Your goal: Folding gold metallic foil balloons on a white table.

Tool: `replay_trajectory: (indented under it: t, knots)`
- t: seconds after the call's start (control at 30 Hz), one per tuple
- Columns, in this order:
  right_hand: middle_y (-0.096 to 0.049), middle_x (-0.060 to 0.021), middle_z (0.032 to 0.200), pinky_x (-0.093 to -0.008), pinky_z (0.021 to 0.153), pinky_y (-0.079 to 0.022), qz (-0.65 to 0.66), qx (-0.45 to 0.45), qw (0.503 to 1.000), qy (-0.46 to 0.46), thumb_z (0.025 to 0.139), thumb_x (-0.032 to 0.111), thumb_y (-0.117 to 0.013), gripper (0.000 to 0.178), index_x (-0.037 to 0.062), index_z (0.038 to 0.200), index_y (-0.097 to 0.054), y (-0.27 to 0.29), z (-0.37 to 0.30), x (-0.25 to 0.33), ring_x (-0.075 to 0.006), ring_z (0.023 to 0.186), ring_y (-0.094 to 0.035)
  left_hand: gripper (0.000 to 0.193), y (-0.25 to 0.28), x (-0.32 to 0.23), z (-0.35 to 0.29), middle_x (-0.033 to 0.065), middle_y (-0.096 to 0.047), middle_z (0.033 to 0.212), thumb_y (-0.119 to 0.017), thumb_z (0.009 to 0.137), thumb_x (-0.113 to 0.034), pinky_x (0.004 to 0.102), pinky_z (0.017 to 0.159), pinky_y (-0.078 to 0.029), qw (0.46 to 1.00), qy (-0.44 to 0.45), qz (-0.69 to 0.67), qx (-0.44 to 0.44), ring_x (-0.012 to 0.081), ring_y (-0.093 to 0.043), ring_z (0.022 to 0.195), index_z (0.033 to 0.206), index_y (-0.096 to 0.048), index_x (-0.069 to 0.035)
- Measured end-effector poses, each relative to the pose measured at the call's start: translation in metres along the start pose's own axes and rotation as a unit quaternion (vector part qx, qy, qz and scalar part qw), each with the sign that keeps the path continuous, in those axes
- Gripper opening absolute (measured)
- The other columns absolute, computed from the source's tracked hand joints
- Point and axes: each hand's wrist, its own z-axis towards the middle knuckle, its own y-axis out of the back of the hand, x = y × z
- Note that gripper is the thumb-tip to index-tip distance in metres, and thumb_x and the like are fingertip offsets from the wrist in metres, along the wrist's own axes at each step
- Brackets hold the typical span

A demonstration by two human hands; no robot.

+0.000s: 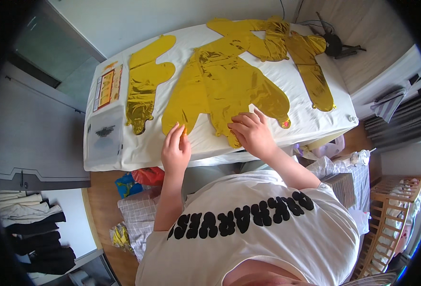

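Flat gold foil balloons, shaped like letters, lie on a white-covered table. The large middle foil balloon (220, 81) spreads towards me, its lower edge reaching my hands. My right hand (254, 136) is closed, fingertips pinching a crinkled tab at that balloon's near end. Just off the same balloon's lower left part, my left hand (176, 151) has its fingers bent together. Between its thumb and fingers shows a small orange piece (185, 130), too small to name. A narrower foil balloon (148, 74) lies to the left, and another foil balloon (311, 66) to the right.
On the table's left side are a clear plastic sheet or bag (105, 136) and an orange-and-white printed card (108, 89). A black stand-like object (336, 45) stands at the back right corner. Below the table are a red bag (148, 176) and a wooden crib (389, 217).
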Motion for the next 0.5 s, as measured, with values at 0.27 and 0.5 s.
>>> replay_trajectory:
  t: [0.27,0.5]
  knots:
    - [-0.073,-0.0056,0.116,-0.0458,0.1,-0.051,0.024,-0.089,0.995,-0.044,0.081,0.004,-0.077,0.025,0.0134,0.105,-0.078,0.048,-0.01,-0.037,-0.0306,0.111,-0.065,0.026,0.004,-0.006,0.005,0.0174,-0.067,0.134,-0.075,0.089,-0.005,0.0395,0.096,-0.057,0.995,-0.082,0.008,-0.062,0.0362,-0.064,0.126,0.114,-0.07,-0.002]
    - [-0.073,-0.0074,0.119,-0.0434,0.095,-0.055,-0.167,-0.062,0.971,-0.162,0.089,0.012,-0.073,0.02,0.0115,0.109,-0.077,0.16,-0.091,-0.17,-0.0312,0.111,-0.067,0.024,-0.013,-0.089,0.025,0.0169,-0.068,0.127,-0.071,0.088,0.0,0.0423,0.105,-0.051,0.977,-0.153,-0.129,0.07,0.0339,-0.065,0.12,0.112,-0.072,-0.002]
